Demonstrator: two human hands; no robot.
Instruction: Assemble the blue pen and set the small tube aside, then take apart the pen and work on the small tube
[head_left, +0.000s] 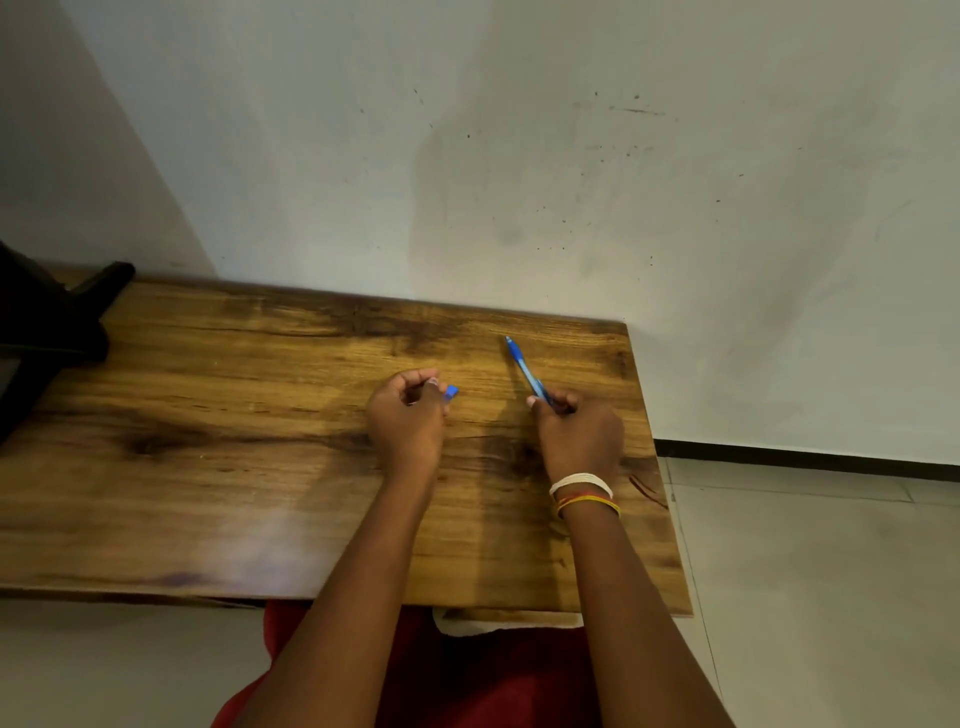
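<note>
White wall (519, 156) behind, wooden table (208, 467) pushed against it, dark object (47, 322) at the table's far left edge, red cloth (467, 675) under the near edge. Right hand (579, 434) (thread bands (584, 493) on the wrist) is curled round the lower end of a blue pen (524, 369), which slants up and away above the tabletop. Left hand (408, 415), just beside the right, fingers curled in, pinches a small blue cap (451, 392) at its fingertips, apart from the pen.

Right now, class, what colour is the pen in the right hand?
Blue, seen in the head view: the pen held by the right hand.
</note>
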